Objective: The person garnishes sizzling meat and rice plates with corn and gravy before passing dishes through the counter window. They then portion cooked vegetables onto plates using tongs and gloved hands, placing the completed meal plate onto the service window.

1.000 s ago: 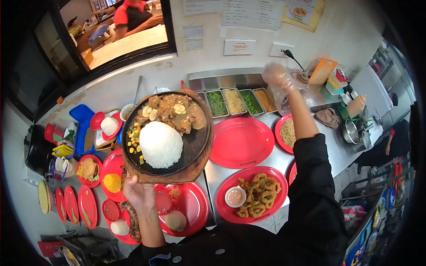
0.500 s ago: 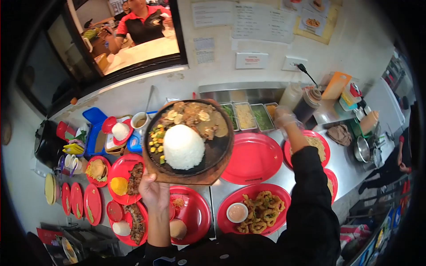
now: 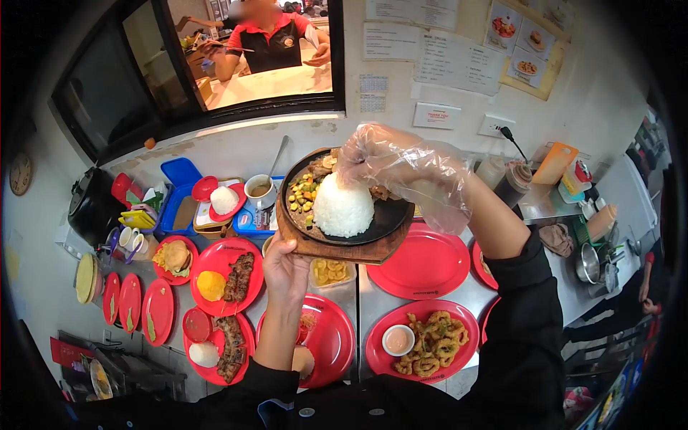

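Observation:
My left hand (image 3: 283, 269) grips the near left edge of a wooden board (image 3: 351, 249) and holds it up above the counter. On that board sits a black sizzling plate (image 3: 390, 222). It carries a mound of white rice (image 3: 344, 206), corn with diced vegetables (image 3: 302, 195) and browned meat in sauce (image 3: 321, 166), partly covered by my hand. My right hand (image 3: 383, 161), in a loose clear plastic glove, is over the top of the rice with its fingers pinched together. Whatever is between those fingers is hidden.
Red plates surround the board: one bare plate (image 3: 419, 261), one with fried rings (image 3: 437, 344), others with grilled skewers (image 3: 240, 276) and a burger (image 3: 174, 258). Sauce bottles (image 3: 512, 183) stand at the back right. A person (image 3: 276, 46) is behind the window.
My right hand has swung from the topping containers at the back right to above the rice. The view has shifted, and the board now appears further right and slightly lower.

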Available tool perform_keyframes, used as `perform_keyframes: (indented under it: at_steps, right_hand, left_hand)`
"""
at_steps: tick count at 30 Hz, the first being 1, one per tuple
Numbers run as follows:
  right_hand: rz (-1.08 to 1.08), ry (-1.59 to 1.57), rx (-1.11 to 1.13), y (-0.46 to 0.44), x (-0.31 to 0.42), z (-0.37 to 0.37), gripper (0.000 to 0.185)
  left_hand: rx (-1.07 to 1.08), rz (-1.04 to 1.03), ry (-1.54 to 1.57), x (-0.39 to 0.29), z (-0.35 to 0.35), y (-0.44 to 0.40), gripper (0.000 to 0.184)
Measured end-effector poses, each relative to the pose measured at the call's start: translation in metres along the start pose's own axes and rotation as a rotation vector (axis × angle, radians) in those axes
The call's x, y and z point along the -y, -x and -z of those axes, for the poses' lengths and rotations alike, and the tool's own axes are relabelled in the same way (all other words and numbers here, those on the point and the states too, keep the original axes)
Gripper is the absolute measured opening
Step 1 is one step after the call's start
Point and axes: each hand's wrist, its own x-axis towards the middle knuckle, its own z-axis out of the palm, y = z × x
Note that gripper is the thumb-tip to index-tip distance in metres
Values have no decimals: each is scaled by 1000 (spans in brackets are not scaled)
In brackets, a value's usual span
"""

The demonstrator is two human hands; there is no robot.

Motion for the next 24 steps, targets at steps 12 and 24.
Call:
perform_keyframes:
  at_steps: [12, 24]
  right_hand:
    - [-108, -46, -115, -9, 31, 1, 24]
    - [-302, -586, -1366, 189, 65, 14, 28]
  left_hand:
    - [27, -24, 4, -26, 1, -4, 51]
    - [34, -139, 19, -63, 42, -121, 23]
